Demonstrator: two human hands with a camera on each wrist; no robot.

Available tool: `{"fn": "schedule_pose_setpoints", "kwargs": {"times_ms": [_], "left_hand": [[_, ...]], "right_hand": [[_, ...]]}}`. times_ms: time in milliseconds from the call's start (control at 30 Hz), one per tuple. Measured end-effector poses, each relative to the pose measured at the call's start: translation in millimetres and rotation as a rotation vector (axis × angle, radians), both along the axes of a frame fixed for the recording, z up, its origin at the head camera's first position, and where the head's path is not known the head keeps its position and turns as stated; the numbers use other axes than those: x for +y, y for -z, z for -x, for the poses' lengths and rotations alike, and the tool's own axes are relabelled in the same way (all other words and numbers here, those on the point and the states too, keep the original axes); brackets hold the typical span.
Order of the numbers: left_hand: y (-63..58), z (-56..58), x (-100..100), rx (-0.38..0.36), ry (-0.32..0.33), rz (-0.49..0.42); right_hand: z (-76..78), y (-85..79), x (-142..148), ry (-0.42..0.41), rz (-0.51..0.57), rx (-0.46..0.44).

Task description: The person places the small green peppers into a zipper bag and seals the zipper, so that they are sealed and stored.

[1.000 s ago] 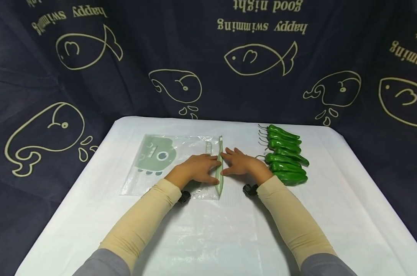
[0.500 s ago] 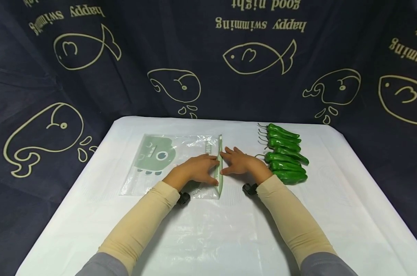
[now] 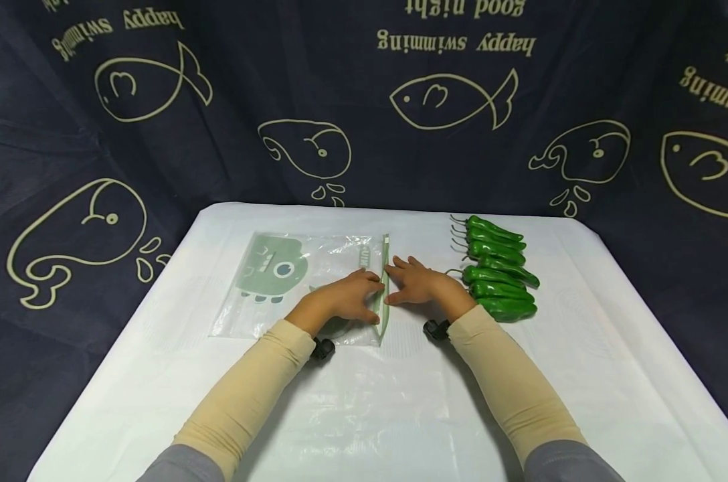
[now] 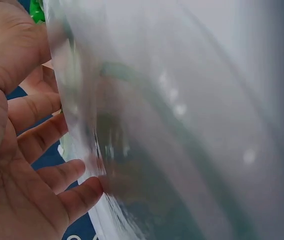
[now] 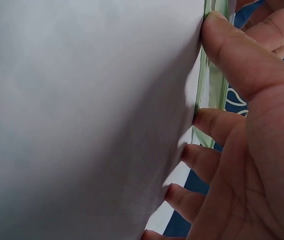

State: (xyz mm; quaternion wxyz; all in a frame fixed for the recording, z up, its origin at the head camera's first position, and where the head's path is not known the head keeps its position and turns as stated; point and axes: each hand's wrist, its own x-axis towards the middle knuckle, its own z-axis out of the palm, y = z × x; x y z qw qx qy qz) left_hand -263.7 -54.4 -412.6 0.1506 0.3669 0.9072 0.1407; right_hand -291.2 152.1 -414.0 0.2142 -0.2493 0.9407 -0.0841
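A clear plastic zip bag [image 3: 334, 251] with a green cartoon monster print lies flat, its green-edged mouth [image 3: 385, 321] facing right. My left hand [image 3: 348, 296] is over the bag's right part, fingers spread, with the fingertips at the mouth strip. In the left wrist view, the spread left fingers [image 4: 37, 140] touch the clear film. From the other side, my right hand [image 3: 421, 284] rests its fingertips along the strip's outer edge. The right wrist view has the right thumb [image 5: 232, 45] and forefinger against the green edge, with the other fingertips on the white cloth.
Several green peppers [image 3: 499, 274] lie in a column right of the right hand, stems pointing left. A white cloth [image 3: 352, 415] covers the table. Behind hangs a dark blue curtain [image 3: 237, 161] printed with fish and whales. A small black camera sits at each wrist.
The bag's near right corner and the left fingertips have shifted very slightly left. The right hand stays at the strip, and the peppers have not moved.
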Motion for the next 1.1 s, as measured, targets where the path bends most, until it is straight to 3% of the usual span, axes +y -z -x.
{"fn": "schedule_pose_setpoints", "kwargs": {"times_ms": [233, 600, 767, 1100], "left_hand": [[0.9, -1.8, 0.2, -0.03, -0.016, -0.056], [-0.9, -4.9, 5.7, -0.04, -0.018, -0.03], [-0.3, -6.3, 4.5, -0.05, -0.056, -0.11], [-4.4, -13.2, 6.0, 0.035, -0.169, -0.204]], "right_hand": [[-1.8, -0.1, -1.0, 0.008, 0.008, -0.019], [-2.1, -1.7, -0.8, 0.02, 0.004, -0.003], [-2.8, -2.2, -1.3, 0.02, 0.007, -0.007], [-3.3, -2.3, -1.3, 0.025, 0.004, -0.007]]}}
